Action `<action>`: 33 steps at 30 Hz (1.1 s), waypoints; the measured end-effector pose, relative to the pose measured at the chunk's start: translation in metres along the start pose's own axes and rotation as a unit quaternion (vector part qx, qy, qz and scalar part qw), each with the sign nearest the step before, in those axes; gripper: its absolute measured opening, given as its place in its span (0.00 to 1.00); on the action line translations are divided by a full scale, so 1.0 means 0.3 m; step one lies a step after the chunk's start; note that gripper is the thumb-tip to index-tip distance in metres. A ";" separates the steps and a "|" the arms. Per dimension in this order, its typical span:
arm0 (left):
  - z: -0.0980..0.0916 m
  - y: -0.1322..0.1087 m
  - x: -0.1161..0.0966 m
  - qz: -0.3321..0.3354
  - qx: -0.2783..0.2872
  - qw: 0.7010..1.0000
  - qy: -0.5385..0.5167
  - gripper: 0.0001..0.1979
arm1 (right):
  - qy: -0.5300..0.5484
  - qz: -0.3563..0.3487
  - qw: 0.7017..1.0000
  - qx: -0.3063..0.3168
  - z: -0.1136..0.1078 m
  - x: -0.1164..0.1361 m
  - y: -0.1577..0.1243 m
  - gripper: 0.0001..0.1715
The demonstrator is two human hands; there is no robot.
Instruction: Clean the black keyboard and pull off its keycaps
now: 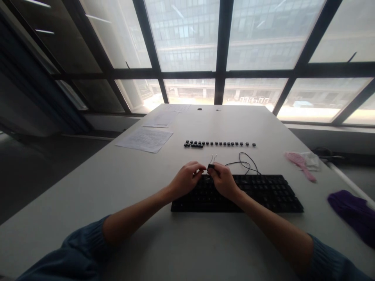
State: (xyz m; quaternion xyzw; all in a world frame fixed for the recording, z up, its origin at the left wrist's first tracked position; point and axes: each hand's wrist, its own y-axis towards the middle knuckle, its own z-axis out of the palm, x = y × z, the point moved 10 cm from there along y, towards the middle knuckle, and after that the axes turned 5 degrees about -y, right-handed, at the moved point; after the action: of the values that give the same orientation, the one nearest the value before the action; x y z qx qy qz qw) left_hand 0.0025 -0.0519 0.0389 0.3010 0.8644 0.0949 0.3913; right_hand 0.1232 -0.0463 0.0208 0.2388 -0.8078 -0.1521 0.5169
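My right hand pinches a small black piece with two thin wire prongs; the prongs point up and away from me. Just left of it, my left hand has its fingers curled inward, their tips close to the black piece. Whatever lies between the left fingertips, if anything, is too small to make out. Both hands are over the back left part of a black keyboard, covering some of its keys. Beyond the keyboard, several loose black keycaps stand in a row, with a shorter second row at the left end.
A black cable loops behind the keyboard. Printed sheets lie at the back left of the white table. To the right are a pink hairbrush, a white crumpled item and a purple cloth. Windows stand behind the table.
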 end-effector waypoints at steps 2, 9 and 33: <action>0.041 -0.035 -0.007 -0.003 0.016 1.000 0.001 0.09 | -0.009 0.001 1.000 0.008 0.010 -0.009 -0.002 0.17; 0.095 -0.056 0.003 0.018 0.032 0.998 0.042 0.09 | -0.017 0.013 0.999 0.043 0.041 -0.025 -0.003 0.18; 0.107 -0.061 0.014 0.009 0.062 0.998 0.017 0.06 | -0.052 -0.034 0.996 0.070 0.051 0.017 -0.031 0.15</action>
State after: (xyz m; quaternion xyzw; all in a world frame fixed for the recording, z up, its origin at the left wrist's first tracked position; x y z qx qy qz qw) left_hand 0.0158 -0.0664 0.0073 0.3310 0.8723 0.0502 0.3563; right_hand 0.1097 -0.0569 0.0136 0.2940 -0.8336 -0.1245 0.4508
